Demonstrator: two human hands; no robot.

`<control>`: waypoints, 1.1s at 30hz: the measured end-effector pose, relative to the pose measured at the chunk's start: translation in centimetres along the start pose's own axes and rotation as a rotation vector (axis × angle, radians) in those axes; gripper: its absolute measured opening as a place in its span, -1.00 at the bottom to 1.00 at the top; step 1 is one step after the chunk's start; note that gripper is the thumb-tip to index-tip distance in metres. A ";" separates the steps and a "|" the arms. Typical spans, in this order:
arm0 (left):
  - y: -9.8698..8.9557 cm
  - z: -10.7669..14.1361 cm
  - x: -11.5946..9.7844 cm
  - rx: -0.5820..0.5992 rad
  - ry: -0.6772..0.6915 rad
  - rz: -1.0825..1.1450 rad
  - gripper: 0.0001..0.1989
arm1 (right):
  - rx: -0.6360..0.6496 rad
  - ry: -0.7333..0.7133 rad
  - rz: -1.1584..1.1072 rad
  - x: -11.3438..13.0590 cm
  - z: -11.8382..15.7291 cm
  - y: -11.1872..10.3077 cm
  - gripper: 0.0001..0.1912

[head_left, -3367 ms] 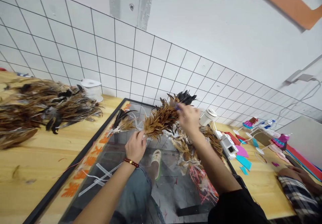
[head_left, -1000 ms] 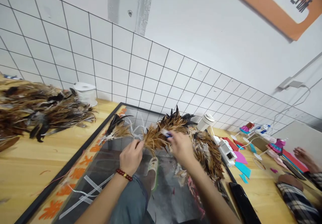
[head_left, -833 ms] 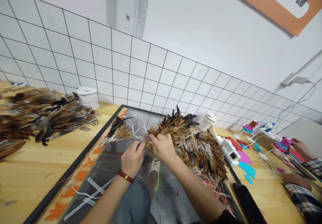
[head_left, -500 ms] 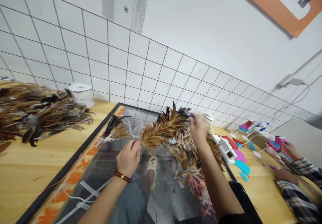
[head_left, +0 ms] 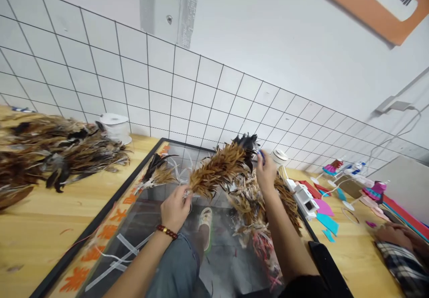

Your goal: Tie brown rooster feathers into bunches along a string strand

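Note:
A long, fluffy feather duster (head_left: 219, 168), brown along its length with black feathers at the far end, is held up slantwise over the glass panel. My left hand (head_left: 176, 206), wearing a red bead bracelet, pinches its lower left end, where a pale tip shows. My right hand (head_left: 267, 173) is closed at the upper right end around a small blue piece (head_left: 261, 155); most of that piece is hidden by the fingers. Left of the duster lies a small feather bunch (head_left: 157, 173). Below my right forearm sits a pile of loose feathers (head_left: 250, 204).
More feathers (head_left: 67, 150) cover the left of the wooden table (head_left: 40, 226), beside a white spool (head_left: 115, 128). Clear strips (head_left: 125, 249) lie on the framed glass. At right are a white power strip (head_left: 303, 199), coloured pieces (head_left: 327, 223) and a co-worker's hands (head_left: 395, 237).
The duster has turned, showing a fuller brown side and its black end more plainly. My left hand has shifted slightly right. The co-worker's hand has left the pink figure.

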State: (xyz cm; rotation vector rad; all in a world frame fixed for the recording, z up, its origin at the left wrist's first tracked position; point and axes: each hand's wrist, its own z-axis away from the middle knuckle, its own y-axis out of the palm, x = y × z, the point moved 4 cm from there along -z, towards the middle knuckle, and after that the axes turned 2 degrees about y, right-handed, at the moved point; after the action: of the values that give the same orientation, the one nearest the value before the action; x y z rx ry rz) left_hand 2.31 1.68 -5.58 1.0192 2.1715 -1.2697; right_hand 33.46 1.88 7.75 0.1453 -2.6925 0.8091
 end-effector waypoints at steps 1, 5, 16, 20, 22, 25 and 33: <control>0.3 -0.1 0.3 0.012 -0.062 0.072 -0.77 | 0.022 -0.100 -0.033 1.5 1.4 -0.3 -0.60; 1.8 -0.5 1.1 0.075 -0.215 0.532 -0.72 | 0.205 -0.653 -0.072 9.4 9.5 1.3 -0.67; 2.0 -0.7 0.8 0.321 -0.567 1.191 -0.56 | -0.008 -0.055 -0.011 4.9 -4.6 2.2 -0.62; 1.9 -0.4 0.2 0.415 -0.592 1.292 -0.57 | 0.081 -0.462 -0.114 8.8 2.1 1.8 -0.65; 1.9 -0.3 -0.1 0.456 -0.591 1.306 -0.57 | 0.181 -0.823 -0.114 11.6 7.0 2.5 -0.68; 1.9 -0.1 -0.5 0.558 -0.562 1.285 -0.57 | 0.239 -0.916 -0.039 13.0 8.0 3.6 -0.70; 2.3 0.3 -0.8 0.722 -0.533 1.228 -0.56 | -0.108 -0.106 -0.043 6.2 -6.5 -0.1 -0.60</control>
State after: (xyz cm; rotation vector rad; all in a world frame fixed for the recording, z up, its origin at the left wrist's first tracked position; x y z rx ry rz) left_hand 4.61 1.87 -6.50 1.6126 0.3952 -1.3622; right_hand 29.43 5.38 15.02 0.2262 -2.8147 0.6583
